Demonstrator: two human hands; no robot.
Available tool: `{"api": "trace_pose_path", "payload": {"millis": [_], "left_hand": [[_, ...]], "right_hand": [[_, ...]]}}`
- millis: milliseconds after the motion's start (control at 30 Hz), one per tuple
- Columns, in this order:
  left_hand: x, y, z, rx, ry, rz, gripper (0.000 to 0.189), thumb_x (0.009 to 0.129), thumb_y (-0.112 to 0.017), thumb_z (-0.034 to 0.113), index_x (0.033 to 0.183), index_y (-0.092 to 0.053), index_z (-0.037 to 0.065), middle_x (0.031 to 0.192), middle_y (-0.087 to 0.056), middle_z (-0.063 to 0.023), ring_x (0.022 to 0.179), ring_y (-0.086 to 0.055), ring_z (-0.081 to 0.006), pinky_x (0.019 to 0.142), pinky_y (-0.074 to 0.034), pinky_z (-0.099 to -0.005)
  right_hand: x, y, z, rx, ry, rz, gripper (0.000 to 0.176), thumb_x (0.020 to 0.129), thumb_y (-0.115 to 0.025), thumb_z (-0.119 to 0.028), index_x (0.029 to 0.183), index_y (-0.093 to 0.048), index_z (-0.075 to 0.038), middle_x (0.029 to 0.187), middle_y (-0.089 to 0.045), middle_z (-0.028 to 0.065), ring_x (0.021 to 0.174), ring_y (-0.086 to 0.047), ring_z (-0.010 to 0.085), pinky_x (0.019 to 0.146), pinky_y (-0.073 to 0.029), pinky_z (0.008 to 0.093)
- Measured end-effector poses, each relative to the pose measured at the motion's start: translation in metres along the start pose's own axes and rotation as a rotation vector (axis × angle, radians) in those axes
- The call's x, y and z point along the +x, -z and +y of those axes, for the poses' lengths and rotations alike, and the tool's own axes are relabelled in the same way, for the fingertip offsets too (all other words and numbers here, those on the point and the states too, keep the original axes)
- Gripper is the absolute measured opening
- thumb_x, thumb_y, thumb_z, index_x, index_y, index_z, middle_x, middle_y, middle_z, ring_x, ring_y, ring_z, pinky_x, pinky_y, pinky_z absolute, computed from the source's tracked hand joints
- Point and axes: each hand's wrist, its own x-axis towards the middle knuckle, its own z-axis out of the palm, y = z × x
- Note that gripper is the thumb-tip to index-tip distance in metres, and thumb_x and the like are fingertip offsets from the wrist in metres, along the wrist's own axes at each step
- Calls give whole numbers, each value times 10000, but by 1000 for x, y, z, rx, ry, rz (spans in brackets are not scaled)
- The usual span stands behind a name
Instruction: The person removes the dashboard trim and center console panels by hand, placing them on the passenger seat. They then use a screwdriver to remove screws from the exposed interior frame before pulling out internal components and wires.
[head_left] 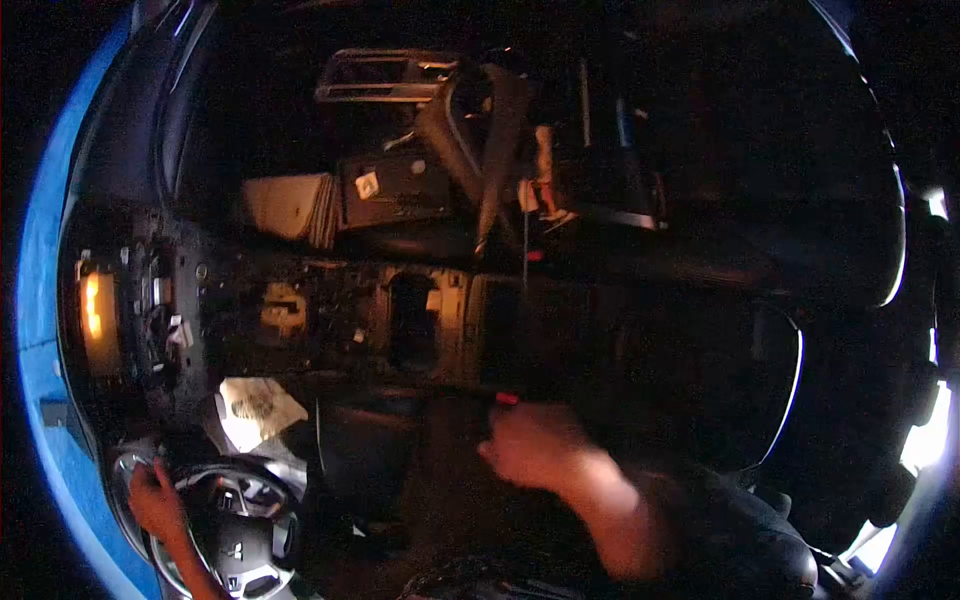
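My left hand (158, 508) is at the lower left, beside the rim of a steering wheel (238, 545). Two of its fingers point up and apart, and no held object shows. My right hand (530, 445) is right of the middle, low over a dark seat area, just below a small red buckle part (507, 398). It is blurred, its fingertips are in shadow, and whether it grips anything is hidden. Between the wheel and the stripped centre console (430, 320) lies a pale crumpled sheet (250, 410).
Above the console, the other seat holds a metallic trim frame (385, 77), a dark box (395, 190), folded cardboard (288, 205), a curved trim piece (500, 140) and a tool with an orange handle (544, 160). An orange-lit screen (98, 308) stands at the left.
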Motion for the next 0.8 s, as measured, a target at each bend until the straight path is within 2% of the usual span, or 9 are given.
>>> {"api": "trace_pose_path", "payload": {"millis": [133, 200, 267, 300, 333, 400, 600, 700, 800], "left_hand": [[-15, 12, 124, -957, -339, -25, 137, 932, -624, 112, 1024, -652, 14, 1011, -656, -94, 962, -606, -198, 841, -484, -357], [-38, 68, 257, -1290, -495, -383, 188, 930, -638, 111, 1084, -653, 5, 1041, -660, -84, 972, -618, -183, 878, -487, -325], [-42, 76, 353, -1141, -709, -551, 249, 940, -655, 155, 1127, -650, -10, 1069, -691, -159, 1010, -660, -229, 883, -503, -333], [-45, 68, 393, -1317, -862, -595, 281, 944, -645, 188, 1145, -648, -9, 1085, -696, -191, 1039, -668, -265, 906, -503, -360], [-47, 73, 432, -1250, -955, -507, 289, 947, -638, 214, 1144, -662, 3, 1094, -697, -192, 1043, -674, -303, 917, -504, -377], [-59, 79, 495, -1240, -862, -588, 301, 957, -619, 252, 1145, -680, 25, 1117, -694, -185, 1059, -671, -321, 912, -512, -400], [-75, 86, 593, -929, -891, -661, 346, 957, -591, 315, 1132, -696, 37, 1059, -706, -196, 1012, -674, -378, 893, -520, -451], [-58, 78, 620, -685, -1113, -560, 322, 949, -599, 300, 1083, -707, 27, 948, -713, -189, 889, -690, -367, 851, -520, -453], [-52, 91, 593, -935, -909, -783, 282, 943, -606, 290, 998, -719, 37, 841, -696, -137, 776, -669, -277, 761, -515, -407]], "right_hand": [[32, -45, -12, 25, 185, -128, 387, 979, -540, -320, 1062, -671, 35, 925, -703, 208, 904, -687, 363, 804, -552, 484], [54, -68, -11, 20, 283, -83, 366, 977, -550, -301, 1031, -685, 35, 928, -704, 210, 894, -687, 358, 803, -550, 488], [67, -83, -13, 101, 295, 2, 343, 972, -559, -279, 1004, -697, 33, 925, -703, 212, 885, -686, 351, 802, -549, 488], [77, -80, -13, 167, 267, 80, 329, 968, -564, -267, 992, -701, 31, 919, -702, 212, 880, -686, 347, 801, -548, 486], [88, -81, -14, 238, 244, 153, 315, 965, -568, -254, 980, -706, 28, 914, -702, 213, 875, -686, 343, 800, -548, 484], [115, -99, -8, 300, 274, 220, 282, 955, -569, -227, 1020, -705, 11, 926, -701, 200, 867, -686, 339, 788, -551, 469], [122, -109, 10, 459, 360, 468, 238, 936, -580, -206, 997, -697, -8, 922, -696, 197, 849, -690, 321, 745, -552, 442], [116, -103, 7, 530, 396, 613, 220, 928, -587, -202, 971, -693, -14, 916, -694, 200, 841, -692, 311, 723, -552, 430], [102, -105, -1, 283, 445, 715, 192, 915, -595, -201, 926, -681, -29, 907, -693, 202, 813, -693, 296, 679, -546, 415]]}}
